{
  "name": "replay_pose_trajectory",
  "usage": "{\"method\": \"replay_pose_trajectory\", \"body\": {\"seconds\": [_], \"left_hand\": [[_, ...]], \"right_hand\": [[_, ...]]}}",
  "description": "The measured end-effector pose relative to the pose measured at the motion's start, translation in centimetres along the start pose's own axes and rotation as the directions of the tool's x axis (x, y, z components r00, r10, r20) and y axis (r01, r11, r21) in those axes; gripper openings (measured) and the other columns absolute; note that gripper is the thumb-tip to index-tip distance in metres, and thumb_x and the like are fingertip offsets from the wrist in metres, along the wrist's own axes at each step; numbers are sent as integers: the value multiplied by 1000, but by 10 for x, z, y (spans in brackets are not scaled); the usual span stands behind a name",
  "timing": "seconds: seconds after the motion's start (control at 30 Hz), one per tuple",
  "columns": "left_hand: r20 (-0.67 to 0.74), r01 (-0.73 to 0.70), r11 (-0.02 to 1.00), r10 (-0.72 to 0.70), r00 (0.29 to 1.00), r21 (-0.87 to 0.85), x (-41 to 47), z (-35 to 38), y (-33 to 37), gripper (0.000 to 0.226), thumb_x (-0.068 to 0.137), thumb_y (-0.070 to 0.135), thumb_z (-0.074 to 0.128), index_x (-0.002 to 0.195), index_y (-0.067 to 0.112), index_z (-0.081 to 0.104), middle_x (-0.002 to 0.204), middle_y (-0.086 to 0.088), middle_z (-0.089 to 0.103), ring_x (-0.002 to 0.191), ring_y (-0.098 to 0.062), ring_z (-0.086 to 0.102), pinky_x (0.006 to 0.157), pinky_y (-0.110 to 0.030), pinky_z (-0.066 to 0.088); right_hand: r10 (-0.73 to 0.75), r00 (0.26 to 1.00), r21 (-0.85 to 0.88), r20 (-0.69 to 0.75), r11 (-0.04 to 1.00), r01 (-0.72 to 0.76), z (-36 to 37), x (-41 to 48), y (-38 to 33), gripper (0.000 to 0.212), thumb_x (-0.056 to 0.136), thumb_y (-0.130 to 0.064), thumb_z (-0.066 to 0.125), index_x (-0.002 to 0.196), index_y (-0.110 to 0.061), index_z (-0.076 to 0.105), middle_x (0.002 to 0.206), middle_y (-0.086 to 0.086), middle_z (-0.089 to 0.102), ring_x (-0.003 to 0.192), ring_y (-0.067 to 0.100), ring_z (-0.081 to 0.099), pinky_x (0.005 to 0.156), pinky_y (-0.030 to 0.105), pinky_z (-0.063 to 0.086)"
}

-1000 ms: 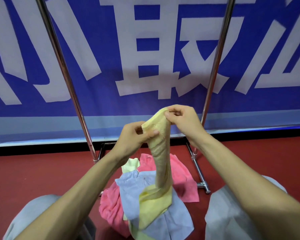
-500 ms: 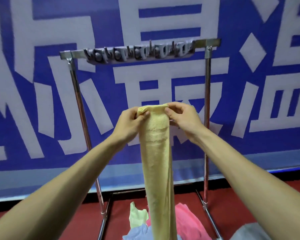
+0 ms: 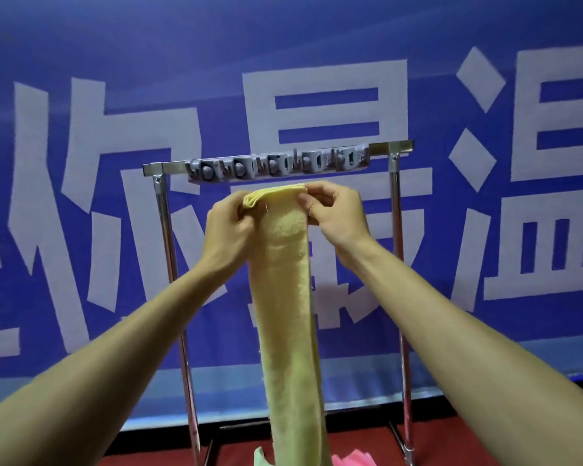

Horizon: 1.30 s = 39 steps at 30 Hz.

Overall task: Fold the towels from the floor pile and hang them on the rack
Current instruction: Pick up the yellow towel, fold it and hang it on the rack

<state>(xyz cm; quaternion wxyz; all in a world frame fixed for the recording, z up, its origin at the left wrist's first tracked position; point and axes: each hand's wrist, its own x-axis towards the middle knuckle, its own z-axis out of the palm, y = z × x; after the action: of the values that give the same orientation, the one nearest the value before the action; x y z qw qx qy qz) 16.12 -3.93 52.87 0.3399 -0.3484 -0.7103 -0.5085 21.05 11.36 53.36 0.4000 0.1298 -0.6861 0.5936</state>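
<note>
Pinching yellow towel (image 3: pixel 288 314) top: L hand (image 3: pixel 229 227), R hand (image 3: pixel 337 215); clip strip (image 3: pixel 276 168) on rack (image 3: pixel 396 264) just above, banner (image 3: pixel 81 95) behind.

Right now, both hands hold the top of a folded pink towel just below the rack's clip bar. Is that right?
Not quite: the towel is yellow, not pink. The head view shows the left hand and right hand pinching the top of the folded towel just below the clip bar of the rack. Pink cloth shows only on the floor.
</note>
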Motion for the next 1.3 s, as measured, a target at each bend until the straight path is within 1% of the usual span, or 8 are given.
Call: {"method": "replay_pose_trajectory", "body": {"seconds": [0.17, 0.4, 0.6, 0.73, 0.87, 1.07, 1.2, 1.3], "left_hand": [[-11, -28, 1000, 28, 1000, -6, 6, 1, 4, 18, 88, 2, 50, 84, 12, 65, 70, 8, 59, 62, -8, 49, 55, -27, 40], [136, 232, 956, -209, 968, -181, -14, 14, -17, 17, 93, 18, 56, 82, 23, 68, 71, 8, 65, 68, -10, 58, 61, -30, 47], [303, 460, 838, -374, 876, -295, -39, 28, -41, 20, 95, 21, 55, 95, 6, 69, 78, -3, 62, 69, -16, 56, 58, -30, 46], [353, 607, 691, -496, 793, -392, -61, 42, -62, 20, 95, 18, 55, 95, 5, 70, 74, -2, 66, 65, -13, 61, 56, -26, 51], [372, 707, 564, -603, 706, -428, -88, 52, -91, 20, 95, 17, 55, 100, 4, 69, 84, -7, 66, 73, -18, 60, 65, -30, 50], [356, 786, 365, -741, 570, -499, -128, 63, -132, 27, 97, 19, 50, 114, 4, 64, 100, -11, 62, 76, -17, 57, 56, -26, 46], [379, 801, 174, -811, 447, -572, -162, 70, -154, 28, 99, 22, 48, 114, 3, 62, 101, -9, 66, 78, -13, 65, 57, -22, 55], [392, 784, 41, -849, 355, -620, -186, 72, -168, 27, 98, 23, 49, 113, 3, 60, 94, -7, 67, 72, -11, 66, 53, -20, 55]], "right_hand": [[69, 998, 118, 9, 991, -70, -1, 3, 2, 11, 91, -6, 60, 100, -5, 66, 81, 1, 67, 70, 9, 63, 65, 23, 56], [167, 982, 46, 83, 984, -171, -6, -3, 36, 13, 90, -9, 63, 102, -5, 66, 87, 7, 67, 76, 16, 64, 67, 26, 57], [259, 954, -9, 150, 966, -260, -15, -27, 78, 31, 92, -27, 61, 118, -9, 63, 100, 7, 72, 87, 17, 69, 73, 27, 58], [434, 856, 27, 281, 888, -460, -16, -57, 118, 46, 94, -49, 48, 95, -7, 68, 67, -2, 68, 64, 9, 60, 63, 22, 51], [578, 743, -22, 337, 794, -608, -15, -95, 166, 79, 76, -64, 54, 110, 6, 65, 101, 21, 69, 88, 28, 61, 82, 40, 52], [590, 677, -117, 440, 785, -608, -25, -139, 218, 14, 91, -16, 61, 94, -5, 69, 89, 7, 69, 81, 15, 63, 78, 30, 51], [617, 718, -240, 322, 787, -568, -23, -155, 244, 12, 87, -5, 65, 97, 2, 65, 88, 13, 68, 77, 15, 61, 74, 30, 49], [602, 733, -477, 316, 769, -426, -17, -158, 256, 7, 84, -7, 69, 80, -13, 65, 72, -1, 64, 63, 1, 55, 65, 23, 44]]}}
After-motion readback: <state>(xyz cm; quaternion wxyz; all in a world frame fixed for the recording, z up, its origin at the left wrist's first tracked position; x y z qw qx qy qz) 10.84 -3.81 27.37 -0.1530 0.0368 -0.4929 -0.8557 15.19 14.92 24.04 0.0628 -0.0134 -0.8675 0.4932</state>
